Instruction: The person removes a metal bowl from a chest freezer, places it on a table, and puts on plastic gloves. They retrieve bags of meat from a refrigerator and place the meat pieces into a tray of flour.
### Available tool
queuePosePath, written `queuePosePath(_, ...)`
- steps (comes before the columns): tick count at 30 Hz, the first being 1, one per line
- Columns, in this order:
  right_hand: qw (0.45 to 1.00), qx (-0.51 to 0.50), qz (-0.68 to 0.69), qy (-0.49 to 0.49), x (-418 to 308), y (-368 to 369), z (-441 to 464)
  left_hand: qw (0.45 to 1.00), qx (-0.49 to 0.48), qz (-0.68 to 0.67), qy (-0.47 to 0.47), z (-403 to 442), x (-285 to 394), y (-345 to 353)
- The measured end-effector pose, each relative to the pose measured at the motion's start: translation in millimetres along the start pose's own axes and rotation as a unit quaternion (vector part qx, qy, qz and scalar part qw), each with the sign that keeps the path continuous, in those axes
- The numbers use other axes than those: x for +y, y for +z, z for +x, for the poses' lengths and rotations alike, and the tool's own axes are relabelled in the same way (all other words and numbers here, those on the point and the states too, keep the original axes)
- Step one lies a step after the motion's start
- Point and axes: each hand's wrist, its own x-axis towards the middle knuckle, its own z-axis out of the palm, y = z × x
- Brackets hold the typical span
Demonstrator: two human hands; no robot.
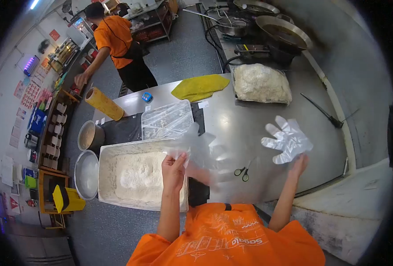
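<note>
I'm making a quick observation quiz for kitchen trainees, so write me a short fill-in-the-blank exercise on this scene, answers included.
The left hand, holding see-through plastic, wears no glove: it is ____.
The cloth on the metal counter is ____.
In the picture, the scissors lie to the ____ of the tub of powder.
The co-worker's shirt is ____.

Missing words: bare; yellow; right; orange.

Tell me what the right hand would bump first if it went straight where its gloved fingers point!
Probably the big wrapped pale bundle on the metal table. The right hand seems to point roughly that way, but its height is unclear, so it might pass over.
</note>
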Motion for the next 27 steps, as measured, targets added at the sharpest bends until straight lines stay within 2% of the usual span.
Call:
queuePosePath(1, 1.0, -0.006, 0.0, -0.005, 0, -4, -2, 1.0, 0.008, -0.002, 0.025, 1, -1, 7)
queuePosePath(2, 0.995, 0.015, -0.031, -0.091, 2, -6, -6, 0.999, 0.01, -0.008, 0.03, 0, -4, 16)
queuePosePath(3, 0.982, 0.04, -0.063, -0.174, 5, -6, -11, 0.996, 0.084, 0.028, -0.011, -8, -3, 33)
queuePosePath(4, 0.987, -0.063, -0.091, -0.114, -13, 2, -41, 0.984, 0.157, 0.068, -0.057, -15, -6, 43)
queuePosePath(5, 0.979, -0.16, -0.118, -0.049, -38, 15, -84, 0.985, 0.097, 0.119, -0.077, -15, -20, 40)
queuePosePath(6, 0.957, -0.255, -0.136, -0.022, -44, 25, -113, 0.984, 0.092, 0.124, -0.087, -14, -43, 34)
queuePosePath(8, 0.898, -0.417, -0.129, 0.06, -38, 42, -165, 0.962, -0.086, 0.257, 0.004, -15, -86, 28)
queuePosePath(9, 0.851, -0.504, -0.125, 0.081, -45, 48, -192, 0.961, -0.098, 0.26, -0.006, -22, -93, 39)
queuePosePath(11, 0.799, -0.584, -0.124, 0.072, -64, 66, -230, 0.98, -0.098, 0.142, -0.098, -36, -96, 63)
queuePosePath(14, 0.838, -0.526, -0.119, 0.078, -46, 74, -231, 0.976, -0.081, 0.193, -0.066, -39, -86, 59)
queuePosePath(15, 0.857, -0.498, -0.119, 0.068, -47, 76, -227, 0.978, -0.044, 0.203, 0.005, -33, -86, 52)
queuePosePath(17, 0.875, -0.469, -0.084, 0.083, -47, 75, -215, 0.995, 0.037, 0.089, -0.011, -27, -70, 41)
queuePosePath(18, 0.891, -0.441, -0.045, 0.095, -49, 76, -208, 0.99, 0.043, 0.134, 0.01, -20, -66, 21)
queuePosePath(20, 0.902, -0.42, -0.06, 0.074, -58, 77, -197, 0.994, 0.032, 0.096, 0.037, -23, -38, 9)
queuePosePath(21, 0.918, -0.385, -0.055, 0.078, -57, 75, -190, 0.987, 0.105, 0.107, 0.056, -24, -25, 13)
queuePosePath(22, 0.932, -0.349, -0.049, 0.082, -56, 71, -182, 0.985, 0.097, 0.102, 0.1, -20, -21, -5)
queuePosePath(23, 0.928, -0.36, -0.065, 0.072, -46, 62, -167, 0.987, 0.07, 0.071, 0.127, -23, -8, -7)
queuePosePath(24, 0.928, -0.359, -0.066, 0.072, -42, 57, -160, 0.982, 0.096, 0.057, 0.15, -19, -6, -27)
queuePosePath(27, 0.94, -0.327, 0.003, 0.095, -36, 52, -155, 0.978, 0.121, 0.056, 0.159, -32, 27, -5)
